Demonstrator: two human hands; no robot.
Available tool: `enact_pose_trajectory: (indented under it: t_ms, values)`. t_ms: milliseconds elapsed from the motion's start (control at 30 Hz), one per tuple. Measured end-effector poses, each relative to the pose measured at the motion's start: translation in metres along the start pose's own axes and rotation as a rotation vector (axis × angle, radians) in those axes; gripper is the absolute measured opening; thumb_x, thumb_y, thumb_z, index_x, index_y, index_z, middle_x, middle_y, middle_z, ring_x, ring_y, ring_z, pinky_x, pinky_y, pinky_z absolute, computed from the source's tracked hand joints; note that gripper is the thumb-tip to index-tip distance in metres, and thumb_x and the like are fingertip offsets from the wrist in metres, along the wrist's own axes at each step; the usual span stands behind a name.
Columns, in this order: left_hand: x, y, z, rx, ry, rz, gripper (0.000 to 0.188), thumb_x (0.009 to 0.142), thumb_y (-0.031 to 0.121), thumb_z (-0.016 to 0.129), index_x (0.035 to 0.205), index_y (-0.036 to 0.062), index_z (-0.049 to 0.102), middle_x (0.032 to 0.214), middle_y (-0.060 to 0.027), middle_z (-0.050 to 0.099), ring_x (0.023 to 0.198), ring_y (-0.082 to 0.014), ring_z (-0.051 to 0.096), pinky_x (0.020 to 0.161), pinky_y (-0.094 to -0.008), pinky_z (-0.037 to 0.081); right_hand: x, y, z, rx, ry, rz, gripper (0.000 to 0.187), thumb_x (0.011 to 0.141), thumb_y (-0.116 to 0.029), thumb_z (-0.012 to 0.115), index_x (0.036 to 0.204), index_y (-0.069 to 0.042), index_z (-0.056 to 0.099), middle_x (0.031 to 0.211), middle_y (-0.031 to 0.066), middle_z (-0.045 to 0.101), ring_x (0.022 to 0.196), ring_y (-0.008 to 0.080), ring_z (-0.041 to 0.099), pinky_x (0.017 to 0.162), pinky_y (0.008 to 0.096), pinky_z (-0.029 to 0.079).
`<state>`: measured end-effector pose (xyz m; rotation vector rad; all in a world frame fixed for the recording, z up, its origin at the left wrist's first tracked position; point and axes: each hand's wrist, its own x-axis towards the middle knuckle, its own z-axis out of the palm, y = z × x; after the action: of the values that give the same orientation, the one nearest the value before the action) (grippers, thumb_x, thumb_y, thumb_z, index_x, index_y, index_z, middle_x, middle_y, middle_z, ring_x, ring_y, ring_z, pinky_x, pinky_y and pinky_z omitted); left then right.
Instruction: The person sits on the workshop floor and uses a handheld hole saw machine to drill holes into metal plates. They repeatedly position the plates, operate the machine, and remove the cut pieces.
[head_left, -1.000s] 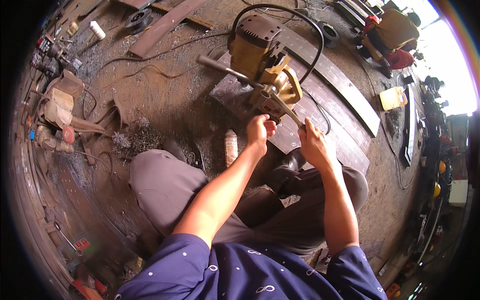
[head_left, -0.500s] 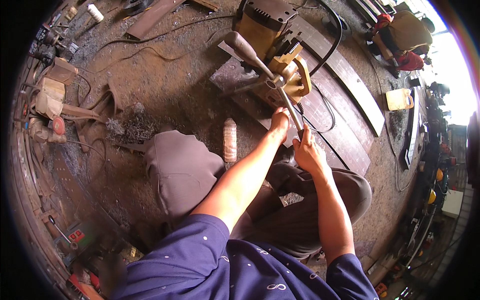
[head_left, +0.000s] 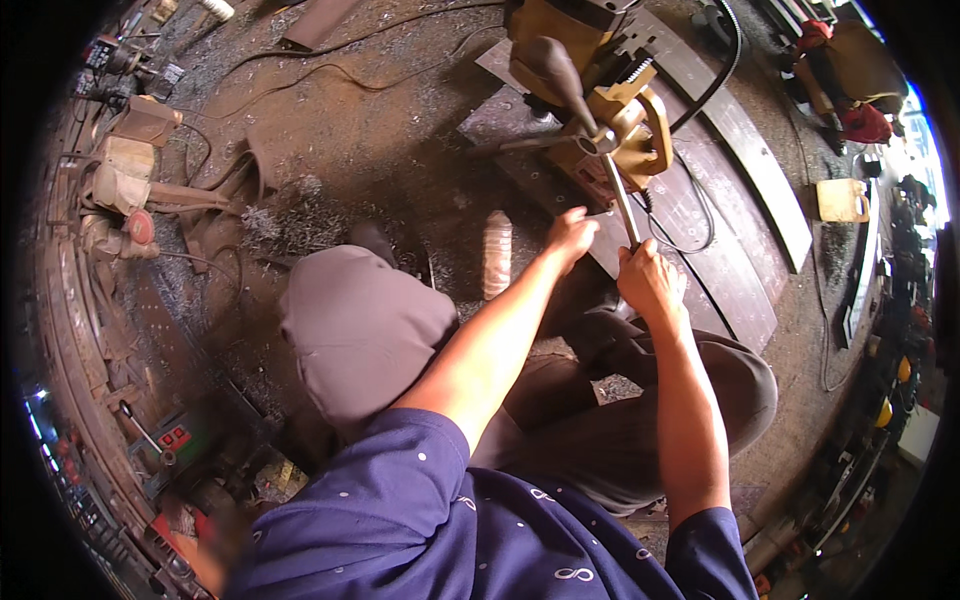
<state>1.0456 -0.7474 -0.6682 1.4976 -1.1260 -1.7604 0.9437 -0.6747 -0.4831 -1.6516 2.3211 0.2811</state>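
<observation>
A yellow-brown magnetic drill (head_left: 610, 115) stands on dark steel plates ahead of me. Its feed handle has several bars; one ends in a brown grip (head_left: 548, 72), and another reaches back toward me. My right hand (head_left: 652, 283) is closed around the end of that near bar (head_left: 622, 205). Beside the drill's base, above the near edge of the steel plate (head_left: 728, 275), is my left hand (head_left: 573, 238). Its fingers are curled together, and whatever they may hold cannot be made out. A clear ribbed plastic bottle (head_left: 497, 255) stands on the ground left of my left forearm.
Metal shavings (head_left: 300, 215) lie in a heap at the left, near a worn machine with a reddish disc (head_left: 140, 228). Cables (head_left: 350, 75) cross the ground. At the far right another person (head_left: 850, 75) crouches, with a pale yellow jug (head_left: 842, 201) closer to me.
My left hand has drawn back slightly from the drill's base. My right hand still grips the bar. The whole view has shifted, so the scene sits farther right.
</observation>
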Motion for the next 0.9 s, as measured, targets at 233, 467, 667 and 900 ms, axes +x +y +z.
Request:
enact_pose_trajectory:
  t_ms: [233,467,667,900]
  values:
    - [-0.055,-0.092,-0.169,0.688,0.862,-0.304,0.038,0.087,0.023,0.07,0.117,0.0001,0.064,0.12,-0.0231,0.067,0.113,-0.042,0.065,0.097,-0.0491,0.054,0.047,-0.012,0.056,0.156,-0.171,0.116,0.052,0.103,-0.048,0.052,0.117,0.002,0.058,0.113,0.0307,0.071,0.109,0.0484,0.068,0.096,0.0554,0.052]
    - [-0.047,-0.124,-0.206,0.797,0.689,-0.648,0.036,0.096,0.022,0.064,0.126,0.0026,0.059,0.13,-0.0194,0.062,0.115,-0.0388,0.066,0.097,-0.0514,0.057,0.076,-0.047,0.095,0.284,-0.172,0.083,0.056,0.103,-0.053,0.051,0.121,0.0,0.057,0.113,0.0328,0.07,0.11,0.0506,0.067,0.097,0.0563,0.051]
    - [-0.034,-0.104,-0.19,0.831,0.678,-0.494,0.031,0.097,0.022,0.059,0.122,0.0043,0.061,0.124,-0.0193,0.066,0.114,-0.0392,0.067,0.095,-0.0526,0.056,0.079,-0.038,0.105,0.335,-0.127,0.103,0.053,0.104,-0.051,0.051,0.117,0.0,0.055,0.109,0.0325,0.071,0.106,0.0507,0.068,0.094,0.0566,0.052]
    - [-0.018,-0.045,-0.147,0.186,0.853,-0.097,0.035,0.103,0.033,0.051,0.119,0.0023,0.058,0.107,-0.0287,0.07,0.101,-0.0473,0.069,0.086,-0.055,0.054,0.076,-0.057,0.097,0.351,-0.146,0.074,0.052,0.104,-0.051,0.051,0.117,0.0,0.054,0.109,0.0327,0.071,0.107,0.0504,0.068,0.094,0.0565,0.052]
